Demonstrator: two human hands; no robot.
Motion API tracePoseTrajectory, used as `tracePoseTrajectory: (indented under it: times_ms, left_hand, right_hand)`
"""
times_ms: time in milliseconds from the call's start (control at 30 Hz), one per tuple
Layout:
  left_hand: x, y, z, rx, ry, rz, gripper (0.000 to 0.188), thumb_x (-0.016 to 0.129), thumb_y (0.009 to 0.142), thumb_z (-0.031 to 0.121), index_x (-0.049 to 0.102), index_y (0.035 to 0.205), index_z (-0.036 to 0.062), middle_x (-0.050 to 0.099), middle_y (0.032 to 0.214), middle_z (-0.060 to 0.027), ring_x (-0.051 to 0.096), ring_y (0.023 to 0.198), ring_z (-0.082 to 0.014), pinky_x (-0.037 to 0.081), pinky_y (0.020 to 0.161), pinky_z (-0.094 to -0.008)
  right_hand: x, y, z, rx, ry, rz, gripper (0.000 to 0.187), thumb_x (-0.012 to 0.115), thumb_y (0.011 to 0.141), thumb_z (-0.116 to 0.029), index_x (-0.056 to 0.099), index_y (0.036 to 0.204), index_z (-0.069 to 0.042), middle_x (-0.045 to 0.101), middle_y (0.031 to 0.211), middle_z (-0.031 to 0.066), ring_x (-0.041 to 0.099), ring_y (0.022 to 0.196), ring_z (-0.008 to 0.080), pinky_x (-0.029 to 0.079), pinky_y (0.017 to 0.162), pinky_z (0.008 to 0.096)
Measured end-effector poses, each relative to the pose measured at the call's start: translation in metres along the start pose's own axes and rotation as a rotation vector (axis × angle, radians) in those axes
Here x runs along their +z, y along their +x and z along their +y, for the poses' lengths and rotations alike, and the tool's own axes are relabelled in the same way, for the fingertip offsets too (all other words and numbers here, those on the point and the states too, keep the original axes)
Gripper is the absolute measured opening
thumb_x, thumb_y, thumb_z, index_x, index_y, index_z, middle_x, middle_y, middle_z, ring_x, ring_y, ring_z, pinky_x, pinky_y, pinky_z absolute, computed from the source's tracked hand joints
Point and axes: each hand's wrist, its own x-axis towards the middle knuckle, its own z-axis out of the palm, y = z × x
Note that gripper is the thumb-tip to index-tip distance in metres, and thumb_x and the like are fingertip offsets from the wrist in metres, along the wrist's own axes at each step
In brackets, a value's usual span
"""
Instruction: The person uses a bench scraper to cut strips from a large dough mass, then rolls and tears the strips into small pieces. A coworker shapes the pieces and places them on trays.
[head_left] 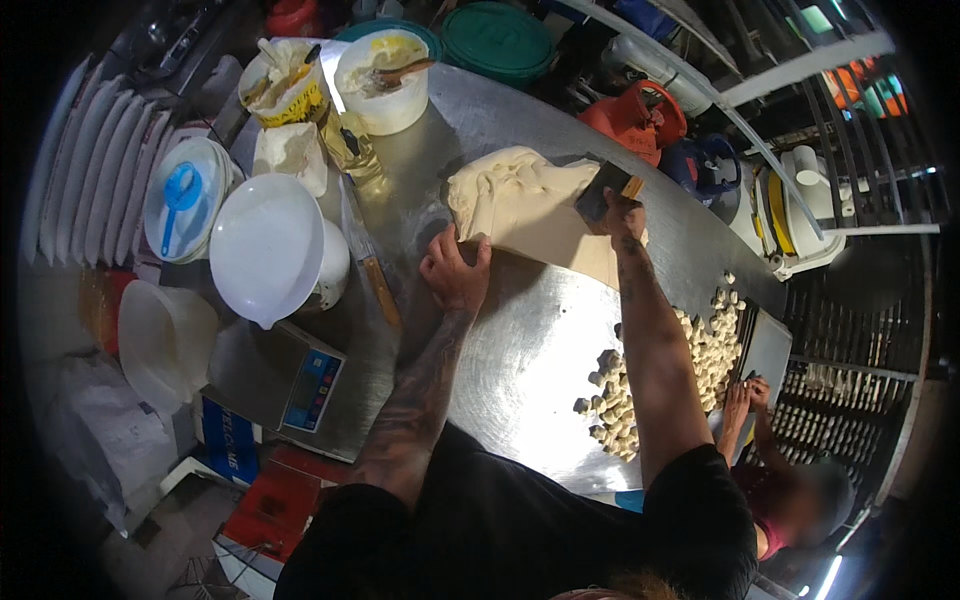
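A large slab of pale dough (540, 225) lies on the steel table, lumpy and folded at its far left and smoother towards me. My right hand (626, 215) grips a dough scraper (594, 196) with a dark, wide blade and a wooden handle. Its blade rests at the dough's right part. My left hand (455, 268) is at the near left corner of the dough, thumb and fingers apart, fingertips at its edge. Many small dough pieces (712, 350) lie to the right, partly hidden behind my right forearm.
Left of the dough are a wooden-handled knife (378, 290), a digital scale (315, 385), a white bowl (268, 250) and a tub (385, 85) with residue. At right, a co-worker's hands (745, 395) are by a tray (765, 350). Gas cylinders (635, 120) stand beyond the table.
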Motion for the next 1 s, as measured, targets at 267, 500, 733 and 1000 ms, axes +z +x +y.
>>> tracePoseTrajectory:
  times_ms: [267,500,733,1000]
  left_hand:
    - [-0.003,0.002,-0.002,0.051,0.088,-0.082,0.058,0.075,0.088,0.051,0.065,0.130,0.0129,0.065,0.123,-0.0053,0.062,0.118,-0.0214,0.041,0.099,-0.0462]
    - [0.001,0.000,-0.008,0.069,0.078,-0.034,0.053,0.080,0.082,0.041,0.066,0.125,0.0145,0.065,0.121,-0.0032,0.064,0.111,-0.0206,0.042,0.097,-0.0453]
    - [0.001,0.001,-0.011,0.118,0.050,-0.027,0.046,0.078,0.084,0.037,0.068,0.123,0.0154,0.067,0.115,-0.0038,0.065,0.106,-0.0223,0.043,0.096,-0.0455]
    - [-0.001,0.002,-0.002,0.096,0.048,0.015,0.042,0.073,0.088,0.037,0.069,0.123,0.0157,0.069,0.117,-0.0059,0.066,0.108,-0.0239,0.043,0.099,-0.0455]
  right_hand:
    - [-0.035,-0.120,-0.116,-1.117,-0.352,-0.710,0.042,0.067,0.094,-0.020,0.054,0.133,-0.008,0.073,0.109,0.0172,0.071,0.102,0.0338,0.056,0.085,0.0445]
    - [0.030,-0.168,-0.160,-1.202,-0.780,-0.671,0.027,0.058,0.097,-0.023,0.057,0.121,-0.010,0.072,0.097,0.0143,0.073,0.094,0.0335,0.057,0.080,0.0473]
    - [0.004,-0.143,-0.117,-1.119,-0.941,-0.615,0.020,0.055,0.098,-0.020,0.061,0.117,-0.017,0.073,0.089,0.0129,0.074,0.087,0.0331,0.058,0.074,0.0480]
    - [-0.180,-0.092,0.051,-0.921,-1.231,-0.431,0.044,0.054,0.099,-0.019,0.062,0.138,-0.037,0.075,0.095,0.0082,0.074,0.087,0.0302,0.058,0.079,0.0465]
